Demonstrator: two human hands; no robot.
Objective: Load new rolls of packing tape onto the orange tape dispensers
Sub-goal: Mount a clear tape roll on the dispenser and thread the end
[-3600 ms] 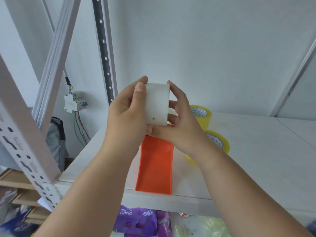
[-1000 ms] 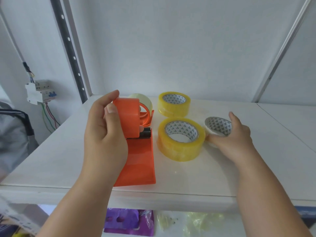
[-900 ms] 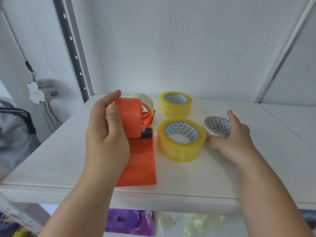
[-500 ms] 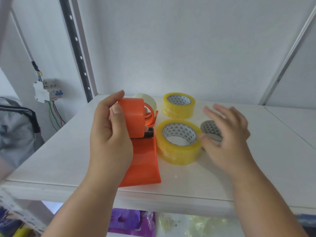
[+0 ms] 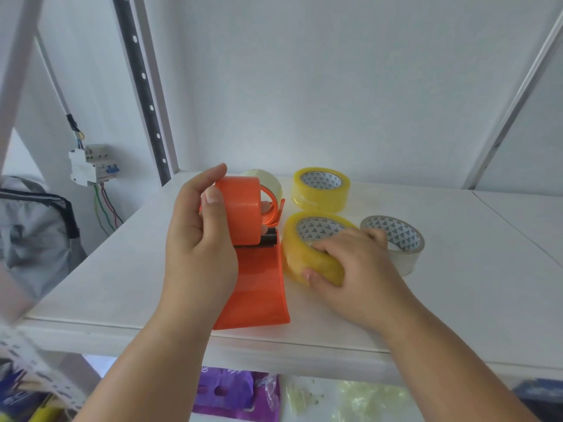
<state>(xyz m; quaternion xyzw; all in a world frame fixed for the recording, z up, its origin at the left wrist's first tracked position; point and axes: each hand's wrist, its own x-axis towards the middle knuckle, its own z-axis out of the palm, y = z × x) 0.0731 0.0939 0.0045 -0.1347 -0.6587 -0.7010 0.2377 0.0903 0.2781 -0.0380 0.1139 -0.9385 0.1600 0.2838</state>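
My left hand [image 5: 198, 236] grips the curved top of an orange tape dispenser [image 5: 253, 269] that stands on the white shelf [image 5: 457, 300]. My right hand [image 5: 350, 266] is closed around the near yellow tape roll [image 5: 307, 248], which lies flat on the shelf just right of the dispenser. A second yellow roll [image 5: 321, 190] lies flat farther back. A nearly spent whitish roll [image 5: 396, 242] lies flat to the right, partly behind my right hand. A pale roll [image 5: 268, 181] shows behind the dispenser, mostly hidden.
A black perforated upright [image 5: 140, 86] rises at the shelf's back left corner. A circuit breaker with wires [image 5: 91, 166] hangs on the left wall, above a grey bag [image 5: 33, 226]. Purple and clear bags [image 5: 237, 394] lie below the shelf edge.
My right hand left the whitish roll on the shelf, moved left and closed on the near yellow roll. My left hand kept its hold on the dispenser.
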